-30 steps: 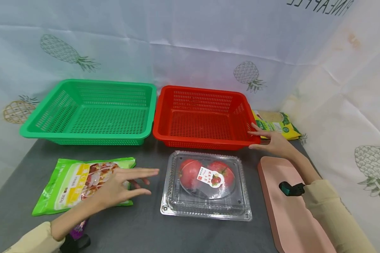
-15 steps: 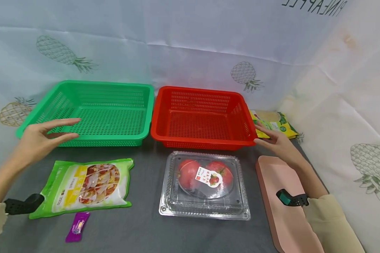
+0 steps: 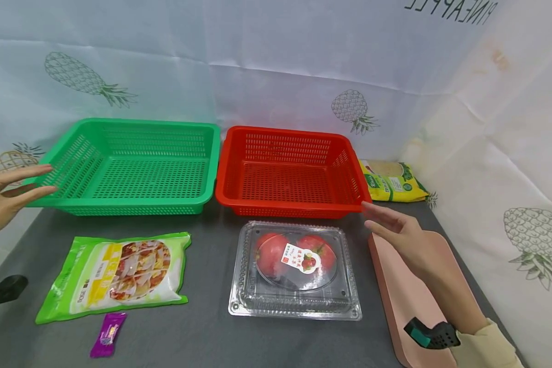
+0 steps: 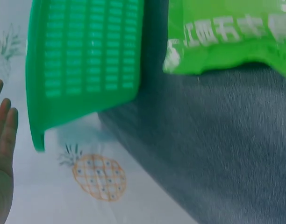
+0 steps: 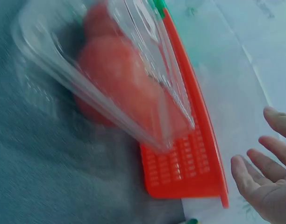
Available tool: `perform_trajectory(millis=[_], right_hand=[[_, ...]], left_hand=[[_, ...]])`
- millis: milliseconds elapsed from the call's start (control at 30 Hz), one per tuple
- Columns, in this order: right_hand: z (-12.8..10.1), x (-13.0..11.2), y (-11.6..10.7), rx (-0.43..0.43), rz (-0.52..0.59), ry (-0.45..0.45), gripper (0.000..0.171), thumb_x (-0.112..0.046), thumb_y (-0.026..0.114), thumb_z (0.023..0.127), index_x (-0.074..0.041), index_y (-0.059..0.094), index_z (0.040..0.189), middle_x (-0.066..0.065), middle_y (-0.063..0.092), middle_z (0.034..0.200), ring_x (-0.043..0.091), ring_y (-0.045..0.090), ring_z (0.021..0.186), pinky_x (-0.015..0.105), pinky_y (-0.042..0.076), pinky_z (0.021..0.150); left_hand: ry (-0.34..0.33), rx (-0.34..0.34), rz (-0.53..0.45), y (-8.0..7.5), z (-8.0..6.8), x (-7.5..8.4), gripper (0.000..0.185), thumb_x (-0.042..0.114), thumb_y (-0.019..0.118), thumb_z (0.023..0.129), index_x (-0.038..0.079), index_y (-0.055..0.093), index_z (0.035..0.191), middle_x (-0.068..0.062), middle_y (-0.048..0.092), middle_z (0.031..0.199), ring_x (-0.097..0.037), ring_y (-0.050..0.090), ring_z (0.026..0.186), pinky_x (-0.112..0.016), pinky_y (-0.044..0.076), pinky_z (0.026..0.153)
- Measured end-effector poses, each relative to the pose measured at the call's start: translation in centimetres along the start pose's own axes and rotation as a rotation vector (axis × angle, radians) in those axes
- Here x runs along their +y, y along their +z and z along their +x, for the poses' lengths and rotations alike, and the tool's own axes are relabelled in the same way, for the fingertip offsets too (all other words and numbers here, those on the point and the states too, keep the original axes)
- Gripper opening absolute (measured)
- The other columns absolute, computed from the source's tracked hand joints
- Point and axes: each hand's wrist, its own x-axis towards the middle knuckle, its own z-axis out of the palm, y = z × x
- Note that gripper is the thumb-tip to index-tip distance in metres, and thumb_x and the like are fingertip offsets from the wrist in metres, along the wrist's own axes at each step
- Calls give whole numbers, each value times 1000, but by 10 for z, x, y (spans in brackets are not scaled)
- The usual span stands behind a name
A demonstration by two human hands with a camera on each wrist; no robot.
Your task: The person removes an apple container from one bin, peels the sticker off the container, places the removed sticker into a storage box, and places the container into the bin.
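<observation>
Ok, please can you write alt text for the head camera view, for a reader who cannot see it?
Two open hands hover over a grey table: the left hand by a green basket, the right hand near a red basket. In front lie a green food bag, a clear box of tomatoes and a pink board.

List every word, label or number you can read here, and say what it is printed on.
"PINEAPPLE", mirror-reversed and cut off by the frame's top edge: on the white backdrop cloth.
Green snack bag: print too small in the head view, too blurred in the left wrist view.
Round sticker on the clear clamshell box: red characters, too small.
Yellow-green bag behind the red basket: unreadable.
Purple sachet: unreadable.
</observation>
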Motion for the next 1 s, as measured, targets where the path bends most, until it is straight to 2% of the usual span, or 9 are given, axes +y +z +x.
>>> perform_trajectory(millis=[133, 300, 367, 467, 567, 633, 733, 867, 1000], right_hand=[[-10, -3, 12, -6, 53, -12, 49, -10, 62, 94, 0, 47, 140, -11, 61, 125, 1, 58, 114, 17, 48, 88], [-20, -6, 33, -40, 88, -6, 48, -6, 67, 90, 4, 51, 134, -2, 62, 127, 6, 60, 112, 17, 47, 89], [-23, -6, 42, -55, 107, -9, 47, -3, 68, 88, 7, 52, 131, 3, 63, 126, 8, 62, 111, 18, 48, 88], [-26, -5, 54, -70, 134, -22, 46, 0, 71, 85, 11, 54, 127, 10, 65, 122, 14, 64, 108, 22, 51, 84], [-27, -2, 62, -89, 138, -53, 45, 4, 72, 82, 13, 55, 123, 17, 65, 119, 16, 66, 105, 25, 54, 80], [-27, -1, 67, -105, 144, -69, 45, 7, 73, 80, 14, 56, 121, 26, 62, 119, 17, 67, 103, 27, 54, 79], [-26, 1, 74, -122, 151, -83, 45, 11, 73, 77, 15, 56, 119, 32, 60, 117, 16, 68, 99, 28, 54, 79], [-25, 1, 83, -99, 119, -111, 45, 14, 74, 74, 14, 59, 117, 30, 63, 112, 18, 69, 94, 27, 54, 79], [-23, 1, 88, -43, 66, -178, 44, 15, 75, 71, 10, 63, 114, 24, 65, 112, 23, 69, 93, 27, 53, 79]], left_hand=[[-46, -1, 94, -12, -8, -57, 45, -3, 62, 91, 8, 57, 135, 11, 45, 144, -3, 30, 138, -18, 19, 110], [-16, -37, 224, -27, -15, -130, 46, -5, 65, 88, 11, 61, 131, 13, 45, 143, -4, 29, 139, -14, 18, 107], [8, -56, 236, -28, -16, -120, 44, -7, 63, 89, 8, 61, 130, 12, 44, 144, -4, 27, 140, -15, 16, 108], [52, -96, 229, -23, -17, -53, 40, -4, 54, 95, 13, 60, 130, 25, 39, 140, 2, 23, 139, -13, 14, 107], [105, -169, 164, -23, -17, -5, 42, -8, 42, 99, 12, 56, 132, 29, 37, 135, 3, 20, 139, -10, 15, 106], [189, -234, 173, -30, -18, -14, 42, -10, 38, 99, 10, 55, 133, 31, 35, 134, 0, 20, 141, -7, 17, 104], [161, -271, 116, -37, -19, -35, 46, -13, 35, 99, 10, 54, 134, 27, 36, 135, -3, 18, 142, -7, 17, 104], [47, -192, 18, -38, -19, -82, 41, -8, 42, 98, 9, 56, 133, 20, 40, 139, -9, 21, 143, -9, 21, 105], [26, -124, 19, -39, -14, -139, 36, -17, 49, 92, -11, 55, 127, 11, 43, 142, -15, 26, 142, -12, 26, 106]])
